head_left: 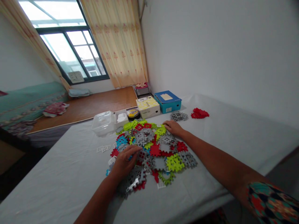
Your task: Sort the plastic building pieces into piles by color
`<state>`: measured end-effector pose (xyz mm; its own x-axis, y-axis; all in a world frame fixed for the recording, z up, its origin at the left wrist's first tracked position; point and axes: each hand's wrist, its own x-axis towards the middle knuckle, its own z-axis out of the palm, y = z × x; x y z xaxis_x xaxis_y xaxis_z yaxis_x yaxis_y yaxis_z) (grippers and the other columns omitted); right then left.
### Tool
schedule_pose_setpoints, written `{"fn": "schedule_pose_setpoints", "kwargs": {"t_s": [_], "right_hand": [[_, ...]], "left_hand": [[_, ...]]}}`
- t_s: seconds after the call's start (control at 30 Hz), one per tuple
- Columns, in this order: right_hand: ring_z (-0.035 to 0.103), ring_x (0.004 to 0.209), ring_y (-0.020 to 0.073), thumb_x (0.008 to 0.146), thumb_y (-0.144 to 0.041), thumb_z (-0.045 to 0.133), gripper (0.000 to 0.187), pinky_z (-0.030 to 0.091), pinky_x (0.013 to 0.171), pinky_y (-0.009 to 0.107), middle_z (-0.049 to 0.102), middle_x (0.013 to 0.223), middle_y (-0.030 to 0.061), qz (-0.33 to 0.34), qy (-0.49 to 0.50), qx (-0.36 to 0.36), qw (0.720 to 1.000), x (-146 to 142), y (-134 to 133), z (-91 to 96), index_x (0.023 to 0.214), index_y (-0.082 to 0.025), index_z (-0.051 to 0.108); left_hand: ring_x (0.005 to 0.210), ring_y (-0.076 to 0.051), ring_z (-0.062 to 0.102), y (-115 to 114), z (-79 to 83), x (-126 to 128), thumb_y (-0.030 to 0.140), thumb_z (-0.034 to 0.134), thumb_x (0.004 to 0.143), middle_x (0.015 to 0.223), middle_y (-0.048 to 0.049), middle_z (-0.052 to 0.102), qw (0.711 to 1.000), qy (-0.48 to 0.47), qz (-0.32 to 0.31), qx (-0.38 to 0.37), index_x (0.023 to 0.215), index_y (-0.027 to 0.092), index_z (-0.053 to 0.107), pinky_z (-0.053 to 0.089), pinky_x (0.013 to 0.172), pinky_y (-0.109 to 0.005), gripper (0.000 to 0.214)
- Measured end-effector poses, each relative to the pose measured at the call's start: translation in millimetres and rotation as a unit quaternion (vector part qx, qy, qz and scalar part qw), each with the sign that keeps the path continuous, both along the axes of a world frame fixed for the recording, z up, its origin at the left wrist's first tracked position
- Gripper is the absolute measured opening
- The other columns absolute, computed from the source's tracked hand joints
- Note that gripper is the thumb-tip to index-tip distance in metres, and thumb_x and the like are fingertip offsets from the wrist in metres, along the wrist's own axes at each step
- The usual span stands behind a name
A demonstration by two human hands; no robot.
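Tiles lie heaped under left hand and by right hand — cannot tell either grip's state; lift overlapping ones singly.

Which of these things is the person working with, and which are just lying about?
Apparently in use:
mixed pile of notched plastic tiles
small grey pile
small red pile

Apparently lying about:
blue box
yellow-and-white box
round black container
crumpled pink cloth

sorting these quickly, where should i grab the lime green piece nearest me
Probably pinch the toothed near rim of the lime green piece, coming from your own side: it lies at the front edge of the pile, with that rim exposed.
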<state>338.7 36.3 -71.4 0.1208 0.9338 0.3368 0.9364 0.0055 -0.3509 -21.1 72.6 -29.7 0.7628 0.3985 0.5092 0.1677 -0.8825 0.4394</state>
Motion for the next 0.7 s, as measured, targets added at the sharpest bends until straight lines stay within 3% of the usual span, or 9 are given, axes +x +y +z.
{"fn": "schedule_pose_setpoints", "kwargs": {"t_s": [0.17,0.33,0.5,0.7], "right_hand": [[0.059,0.109,0.0226,0.092,-0.021,0.048,0.033,0.039,0.099,0.036,0.066,0.121,0.0141,-0.068,0.004,-0.001,0.998,1.8,-1.3,-2.0,0.121,-0.013,0.063],[0.057,0.115,0.0239,0.091,-0.025,0.054,0.034,0.037,0.103,0.038,0.064,0.125,0.0132,-0.003,0.017,-0.018,1.000,-10.4,3.0,-5.1,0.122,-0.015,0.062],[0.063,0.084,0.0158,0.077,-0.014,0.063,0.042,0.048,0.087,0.031,0.062,0.119,0.0137,0.003,0.133,0.025,0.991,-16.9,3.9,-6.0,0.119,-0.012,0.063],[0.063,0.081,0.0152,0.077,-0.017,0.063,0.032,0.050,0.079,0.029,0.069,0.093,0.0041,0.044,0.233,0.089,0.967,-25.6,0.4,1.2,0.108,-0.017,0.067]], "left_hand": [[0.094,-0.016,0.066,3.1,-0.3,-0.5,0.018,0.051,0.091,0.101,-0.0058,0.070,1.000,-0.018,0.001,0.017,0.106,0.022,0.069,0.054,0.083,-0.029,0.023],[0.094,-0.015,0.066,4.3,-1.4,-0.9,0.018,0.052,0.091,0.101,-0.0054,0.070,1.000,-0.016,-0.002,0.022,0.107,0.022,0.069,0.054,0.084,-0.028,0.024],[0.096,-0.015,0.066,5.5,-1.2,-2.5,0.019,0.051,0.092,0.103,-0.0050,0.070,1.000,-0.010,0.000,0.024,0.109,0.023,0.068,0.053,0.086,-0.029,0.024],[0.096,-0.016,0.066,4.5,2.9,-3.1,0.021,0.050,0.093,0.103,-0.0054,0.070,1.000,0.000,0.009,0.012,0.107,0.022,0.069,0.053,0.086,-0.029,0.024]]}}
